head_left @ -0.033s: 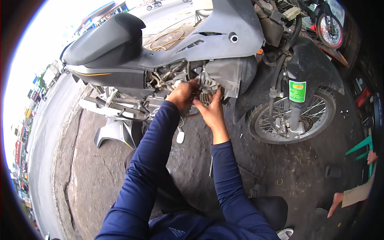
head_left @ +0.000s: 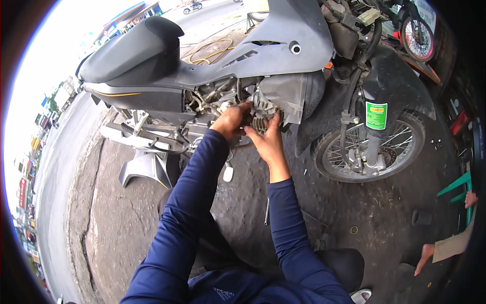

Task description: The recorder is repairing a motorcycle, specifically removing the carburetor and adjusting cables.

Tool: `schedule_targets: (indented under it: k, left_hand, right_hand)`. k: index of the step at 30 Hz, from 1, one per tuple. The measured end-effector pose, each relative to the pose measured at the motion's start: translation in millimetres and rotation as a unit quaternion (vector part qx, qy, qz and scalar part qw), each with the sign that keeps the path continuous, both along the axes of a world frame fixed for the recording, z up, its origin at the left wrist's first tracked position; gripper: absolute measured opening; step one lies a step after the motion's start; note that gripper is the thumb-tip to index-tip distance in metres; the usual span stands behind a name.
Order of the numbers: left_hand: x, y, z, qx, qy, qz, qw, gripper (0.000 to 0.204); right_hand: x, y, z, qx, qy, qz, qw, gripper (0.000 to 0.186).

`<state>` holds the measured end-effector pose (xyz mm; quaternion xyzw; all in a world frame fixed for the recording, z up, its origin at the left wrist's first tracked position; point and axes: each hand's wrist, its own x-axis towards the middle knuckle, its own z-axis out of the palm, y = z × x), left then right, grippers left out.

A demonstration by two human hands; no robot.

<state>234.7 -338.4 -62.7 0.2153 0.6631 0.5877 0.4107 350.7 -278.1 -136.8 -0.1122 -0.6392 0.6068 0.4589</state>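
Observation:
A grey and black motorbike (head_left: 283, 53) stands in front of me, the engine in its middle laid bare. My left hand (head_left: 230, 121) reaches into the engine from the left, its fingers curled at parts beside the cylinder. What those fingertips pinch is hidden behind the hand. On the right side, my right hand (head_left: 268, 142) spans the finned engine cylinder (head_left: 259, 123), thumb on the left and fingers on the right. Both hands are close together, just under the frame cover. Below the left wrist hangs a white-tipped pedal (head_left: 229, 174).
The spoked front wheel (head_left: 372, 152) is to the right. A grey body panel (head_left: 144, 169) lies at the left, and a wrench (head_left: 267, 211) is on the ground near my right forearm. Another person's bare foot (head_left: 424, 258) and a green stool (head_left: 458, 190) appear at the right edge.

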Motion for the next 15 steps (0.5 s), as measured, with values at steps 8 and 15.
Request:
schedule_targets:
  k: [8,15]
  left_hand:
    - [20.3,0.0,18.3,-0.011,-0.008,0.077,0.997,0.027]
    - [10.0,5.2,20.9,-0.037,0.001,0.089,0.995,0.030]
  right_hand:
    - [3.7,0.5,4.4,0.004,-0.017,0.001,1.000,0.107]
    - [1.1,-2.1,2.5,0.021,-0.013,-0.019,1.000,0.105]
